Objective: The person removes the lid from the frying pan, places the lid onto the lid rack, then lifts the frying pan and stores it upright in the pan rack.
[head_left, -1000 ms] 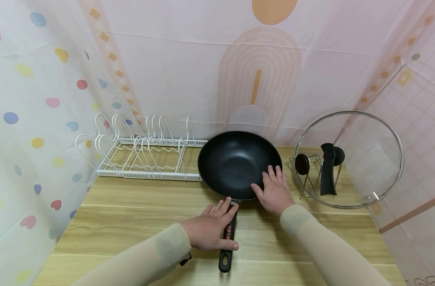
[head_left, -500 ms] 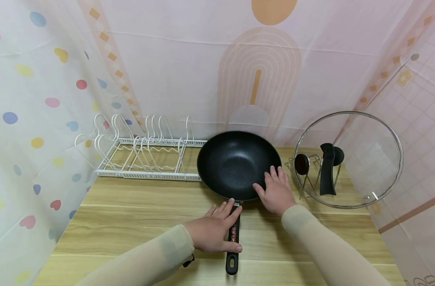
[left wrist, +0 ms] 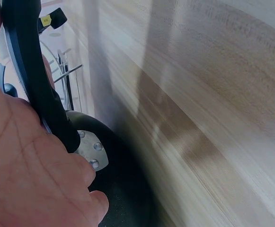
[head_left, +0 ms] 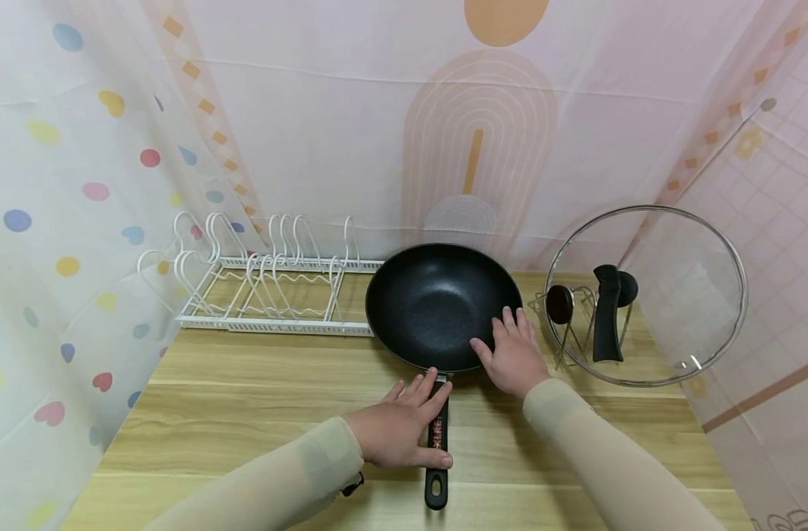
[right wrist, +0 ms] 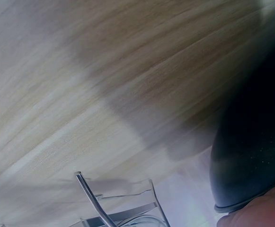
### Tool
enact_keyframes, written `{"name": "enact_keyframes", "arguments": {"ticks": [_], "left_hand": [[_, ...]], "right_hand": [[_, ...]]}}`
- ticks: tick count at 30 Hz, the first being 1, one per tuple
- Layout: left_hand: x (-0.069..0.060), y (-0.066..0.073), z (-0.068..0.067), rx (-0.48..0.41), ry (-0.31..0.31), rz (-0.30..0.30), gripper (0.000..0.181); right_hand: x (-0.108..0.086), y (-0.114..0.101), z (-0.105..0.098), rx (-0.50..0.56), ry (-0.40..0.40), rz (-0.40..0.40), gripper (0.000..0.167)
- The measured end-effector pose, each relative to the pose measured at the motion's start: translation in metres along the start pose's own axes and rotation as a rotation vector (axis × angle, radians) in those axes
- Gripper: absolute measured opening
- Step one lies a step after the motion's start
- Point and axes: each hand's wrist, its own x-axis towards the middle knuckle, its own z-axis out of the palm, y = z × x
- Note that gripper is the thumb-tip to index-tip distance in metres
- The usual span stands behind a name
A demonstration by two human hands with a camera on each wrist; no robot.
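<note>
A black wok [head_left: 437,295] sits on the wooden table, its handle [head_left: 437,483] pointing toward the person. My left hand [head_left: 394,431] lies across the handle from the left with straight, spread fingers. The thumb crosses the handle lower down, and the fingertips are near the wok's rim. In the left wrist view, the palm [left wrist: 38,170] is close beside the handle and a riveted metal bracket [left wrist: 92,149] joins it to the wok. My right hand [head_left: 513,358] rests with outstretched fingers on the wok's right rim. In the right wrist view only a small part of this hand shows.
A white wire rack [head_left: 278,328] stands left of the wok, its end close to the wok's edge. On the right, a large glass lid [head_left: 683,287] with a black handle [head_left: 606,324] leans upright in a metal stand [head_left: 579,339]. Patterned curtains [head_left: 338,147] enclose the table.
The wok's handle has swung slightly to the right, and my left hand has moved right with it. My right hand has shifted slightly right at the rim. The rack and lid stay put.
</note>
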Motion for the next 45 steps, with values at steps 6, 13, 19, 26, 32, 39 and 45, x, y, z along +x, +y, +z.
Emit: {"name": "enact_keyframes", "arguments": {"ticks": [6,13,19,26,32,39,45], "left_hand": [[0.0,0.001,0.0,0.0,0.001,-0.005,0.108],[0.002,0.001,0.0,-0.011,-0.004,0.001,0.107],[0.003,0.001,0.001,-0.009,-0.006,0.002,0.106],[0.0,0.0,-0.001,-0.01,0.001,0.012,0.106],[-0.002,-0.005,0.0,-0.01,0.014,0.032,0.103],[-0.005,-0.009,0.0,-0.009,0.036,0.026,0.102],[-0.006,-0.01,-0.001,-0.024,0.072,0.039,0.097]], "right_hand": [[0.001,0.0,-0.002,0.014,-0.002,0.0,0.079],[0.002,0.002,-0.002,0.013,-0.002,-0.001,0.078],[-0.001,0.002,-0.004,0.012,0.002,-0.008,0.077],[-0.006,0.001,-0.005,0.018,-0.008,-0.011,0.077],[-0.01,0.001,-0.005,0.027,0.007,-0.01,0.077],[-0.018,0.003,-0.006,0.052,0.015,-0.005,0.078],[-0.023,0.003,-0.008,0.084,-0.005,0.007,0.079]]}}
